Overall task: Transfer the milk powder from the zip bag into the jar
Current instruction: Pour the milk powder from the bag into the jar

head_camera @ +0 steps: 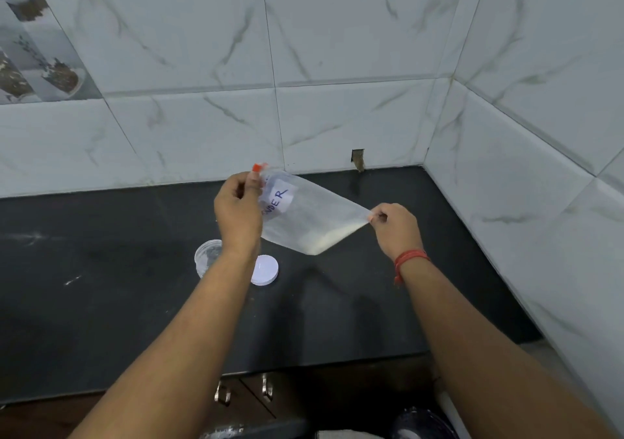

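Observation:
A clear zip bag (304, 214) with a white handwritten label and a red slider hangs above the black counter, held between both hands. My left hand (238, 212) pinches its top corner by the red slider. My right hand (395, 227) pinches the opposite corner. White milk powder (326, 241) lies along the bag's lower edge. The clear jar (207, 256) stands open on the counter below my left wrist, partly hidden by the forearm. Its white lid (265, 269) lies flat just right of the jar.
The black counter (101, 286) meets marble-tiled walls at the back and right, forming a corner. A small hole in the tile (358, 160) sits at the counter's back edge. Cabinet handles (266, 388) show below the front edge.

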